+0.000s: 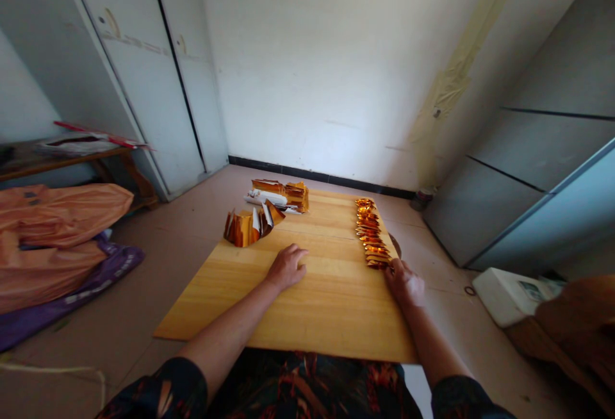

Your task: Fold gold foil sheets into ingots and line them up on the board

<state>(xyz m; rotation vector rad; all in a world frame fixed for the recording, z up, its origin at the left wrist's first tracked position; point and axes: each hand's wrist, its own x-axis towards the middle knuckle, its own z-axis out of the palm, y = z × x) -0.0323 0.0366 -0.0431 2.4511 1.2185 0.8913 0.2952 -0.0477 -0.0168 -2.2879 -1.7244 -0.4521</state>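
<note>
A wooden board [307,303] lies across my lap. My left hand [287,266] rests on the board's middle, fingers loosely curled and lying down, holding nothing. My right hand [404,283] sits at the board's right edge, fingertips touching the near end of a row of folded gold foil pieces [369,233] that runs away from me along that edge. Whether those fingers pinch a piece is unclear. A loose bunch of gold foil sheets [250,225] lies far left on the board. Behind it sits a stack of gold and white foil paper [281,195].
Orange and purple bags [57,239] lie on the floor at left beside a low wooden bench [72,159]. White cabinet doors [144,73] stand at the back left. A white box [509,291] and grey panels [538,175] are at right.
</note>
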